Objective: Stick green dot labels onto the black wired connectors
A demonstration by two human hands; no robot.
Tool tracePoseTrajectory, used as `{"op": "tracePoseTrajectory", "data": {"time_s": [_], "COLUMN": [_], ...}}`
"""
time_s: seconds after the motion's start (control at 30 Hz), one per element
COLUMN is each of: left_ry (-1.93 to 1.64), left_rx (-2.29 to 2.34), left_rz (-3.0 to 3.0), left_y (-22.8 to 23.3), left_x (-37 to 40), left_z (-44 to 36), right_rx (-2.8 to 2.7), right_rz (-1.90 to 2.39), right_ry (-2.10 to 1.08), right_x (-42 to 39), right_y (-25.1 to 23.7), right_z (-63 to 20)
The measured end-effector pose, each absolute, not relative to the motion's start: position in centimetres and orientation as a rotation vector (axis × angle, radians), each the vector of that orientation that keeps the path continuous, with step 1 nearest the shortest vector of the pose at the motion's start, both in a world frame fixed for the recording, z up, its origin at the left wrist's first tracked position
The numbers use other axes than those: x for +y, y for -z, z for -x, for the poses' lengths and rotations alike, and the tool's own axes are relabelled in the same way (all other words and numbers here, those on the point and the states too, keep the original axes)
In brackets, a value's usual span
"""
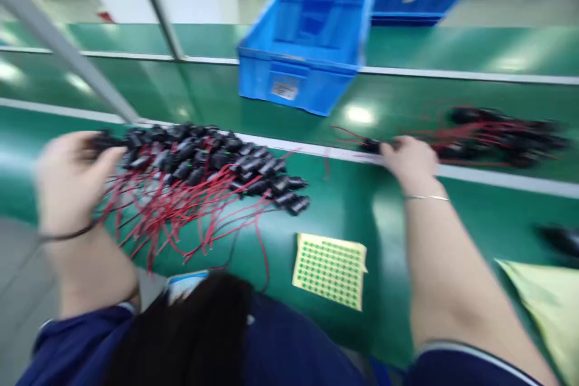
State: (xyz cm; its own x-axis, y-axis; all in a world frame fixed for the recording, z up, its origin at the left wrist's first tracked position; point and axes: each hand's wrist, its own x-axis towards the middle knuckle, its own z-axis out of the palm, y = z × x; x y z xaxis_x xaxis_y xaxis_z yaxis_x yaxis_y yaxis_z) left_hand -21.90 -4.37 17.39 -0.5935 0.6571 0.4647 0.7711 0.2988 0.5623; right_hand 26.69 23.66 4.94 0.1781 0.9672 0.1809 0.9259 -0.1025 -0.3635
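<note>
While the left hand (67,178) closes on a black plug (103,142) at the pile (199,178) on the counter (344,211), the right hand (409,160) pinches another plug (371,145); light, floppy-wired parts, best gripped by the stiff body.

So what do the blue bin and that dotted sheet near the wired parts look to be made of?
Blue bin: likely moulded plastic, one even colour, slight sheen, ribbed walls. Dotted sheet: seemingly pale yellow paper backing with green dot stickers, matte, one corner curling. Motion blur hides finer texture.
</note>
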Motion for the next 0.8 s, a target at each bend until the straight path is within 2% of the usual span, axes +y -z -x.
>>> {"op": "tracePoseTrajectory", "data": {"time_s": [0.13, 0.27, 0.5, 0.63, 0.8], "left_ry": [0.903, 0.877, 0.890, 1.298, 2.195], "left_rx": [-2.647, -2.658, -2.539, -2.222, -2.059], "left_rz": [1.280, 1.276, 1.417, 1.511, 2.563], "left_y": [-14.5, -10.6, -8.7, -9.9, -10.3], "left_x": [-5.0, -2.8, 0.5, 0.1, -0.2], "left_z": [27.0, 28.4, 26.5, 19.8, 7.3], "right_rx": [-1.557, -1.455, -1.478, -1.516, -1.517], "right_rz": [2.244, 2.250, 1.897, 1.416, 1.001], "right_ry": [-0.194, -0.228, -0.173, -0.290, -0.598], "right_x": [27.9, 28.7, 24.5, 18.3, 11.0], "right_y": [-3.1, -2.6, -4.1, -4.9, -5.5], "right_z": [-26.0, -26.1, -25.2, -23.4, -17.9]}}
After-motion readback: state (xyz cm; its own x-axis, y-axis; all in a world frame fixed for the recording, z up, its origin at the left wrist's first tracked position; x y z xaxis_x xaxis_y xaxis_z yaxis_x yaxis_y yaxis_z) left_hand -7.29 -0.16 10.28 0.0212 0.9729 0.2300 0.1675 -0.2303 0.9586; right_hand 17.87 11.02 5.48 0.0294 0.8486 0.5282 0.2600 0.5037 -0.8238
